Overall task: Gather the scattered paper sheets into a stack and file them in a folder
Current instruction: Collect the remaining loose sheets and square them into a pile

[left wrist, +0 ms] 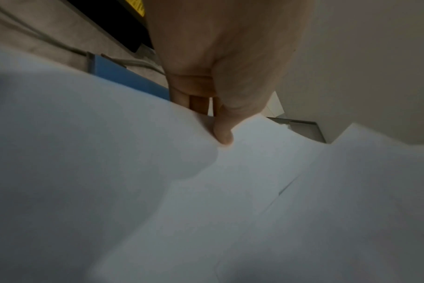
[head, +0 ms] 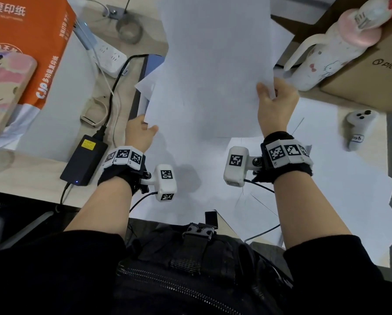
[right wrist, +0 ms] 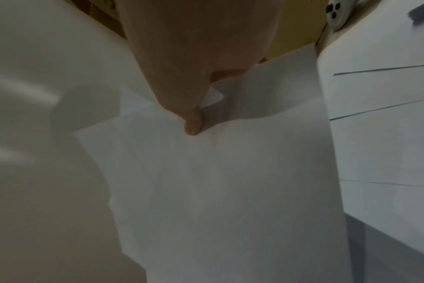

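Note:
A bundle of white paper sheets (head: 208,71) is raised above the desk, held by both hands. My left hand (head: 142,130) pinches its lower left corner, thumb (left wrist: 222,132) on top of the paper (left wrist: 157,181). My right hand (head: 274,101) pinches the right edge, thumb (right wrist: 194,122) pressed on the sheets (right wrist: 218,181). More loose sheets (head: 327,178) lie spread on the desk below and to the right. A blue folder (head: 152,64) lies under the raised sheets at the left, mostly hidden; its blue edge (left wrist: 124,76) shows in the left wrist view.
An orange ream of copy paper (head: 29,48) with a pink phone (head: 4,92) on it lies at the left. A power strip (head: 106,55) and black adapter (head: 83,160) sit left of the sheets. A bottle (head: 327,48), cardboard box (head: 372,73) and white controller (head: 358,128) stand right.

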A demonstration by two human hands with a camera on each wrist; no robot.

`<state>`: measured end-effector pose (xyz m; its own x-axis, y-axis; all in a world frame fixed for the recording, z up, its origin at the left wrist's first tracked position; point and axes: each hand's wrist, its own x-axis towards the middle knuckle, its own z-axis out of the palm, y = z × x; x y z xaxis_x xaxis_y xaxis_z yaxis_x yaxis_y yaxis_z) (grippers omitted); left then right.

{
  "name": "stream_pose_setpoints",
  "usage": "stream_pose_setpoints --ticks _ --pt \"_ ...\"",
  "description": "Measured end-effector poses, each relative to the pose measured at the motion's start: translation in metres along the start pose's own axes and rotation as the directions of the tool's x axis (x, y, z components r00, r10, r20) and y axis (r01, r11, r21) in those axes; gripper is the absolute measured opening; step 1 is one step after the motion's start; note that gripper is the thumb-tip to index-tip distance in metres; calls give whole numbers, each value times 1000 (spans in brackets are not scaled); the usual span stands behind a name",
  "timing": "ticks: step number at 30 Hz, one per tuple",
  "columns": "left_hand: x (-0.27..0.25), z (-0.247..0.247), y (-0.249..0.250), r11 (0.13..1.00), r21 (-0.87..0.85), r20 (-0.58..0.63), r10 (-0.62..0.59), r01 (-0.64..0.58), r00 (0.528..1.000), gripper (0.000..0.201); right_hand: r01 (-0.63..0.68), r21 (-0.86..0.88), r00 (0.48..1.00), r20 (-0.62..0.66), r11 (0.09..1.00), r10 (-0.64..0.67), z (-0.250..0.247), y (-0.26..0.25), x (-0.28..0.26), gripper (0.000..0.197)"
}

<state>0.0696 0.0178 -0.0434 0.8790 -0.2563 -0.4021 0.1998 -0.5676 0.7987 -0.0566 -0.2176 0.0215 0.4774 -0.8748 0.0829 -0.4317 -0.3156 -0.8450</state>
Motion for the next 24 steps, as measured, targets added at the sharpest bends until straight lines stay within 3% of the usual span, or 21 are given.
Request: stream_pose_setpoints --ticks 5,8,10,17,22,24 --pt "-4 -1 -6 998 -62 -61 25 -29 998 20 -126 10 991 37 992 126 -5 13 -13 44" --pt "-11 -1 -12 997 -82 -104 5 -14 995 45 -108 51 993 -51 993 111 -10 16 -23 49" --pt "-19 -2 -14 997 -80 -136 6 -17 991 57 -65 74 993 -95 995 72 -11 15 -28 49" --pt "-29 1 -21 997 -39 -2 -71 71 998 53 122 118 968 -234 985 -92 -15 -4 -40 41" --pt "-30 -3 -18 998 42 -128 -33 39 991 32 261 97 907 -366 960 -210 -26 -24 -43 22" --pt "-29 -6 -17 997 51 -200 -42 54 979 28 323 98 866 -432 941 -252 -29 -31 -43 24"
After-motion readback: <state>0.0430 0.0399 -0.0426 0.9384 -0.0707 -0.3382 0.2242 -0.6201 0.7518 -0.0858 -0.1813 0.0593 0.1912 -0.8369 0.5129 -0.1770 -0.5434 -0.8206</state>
